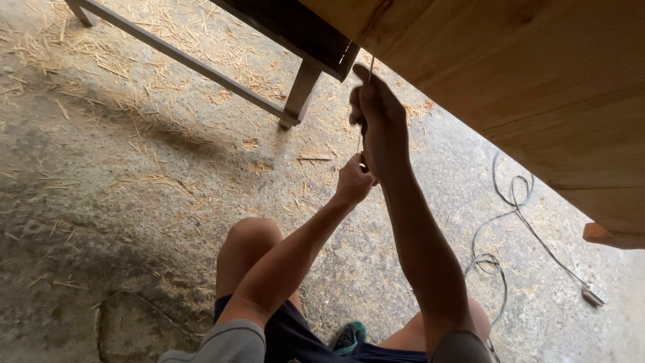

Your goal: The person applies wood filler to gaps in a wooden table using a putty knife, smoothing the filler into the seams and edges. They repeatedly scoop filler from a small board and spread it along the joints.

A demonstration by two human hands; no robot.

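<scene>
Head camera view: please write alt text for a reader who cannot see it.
Seen from above, a seated person's right hand grips a thin stick just below a pale wooden panel, while the left hand pinches its lower end. Straw litters the concrete floor, and a grey cable lies at right.

one head-worn view looks steeply down, close over the hands and knees, onto the concrete floor [134,202].

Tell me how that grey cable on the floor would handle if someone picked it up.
The grey cable would probably be floppy: it lies in loose loops and curves on the concrete floor. It looks thin, so likely light. The small plug block at its end would probably dangle and swing.
</scene>
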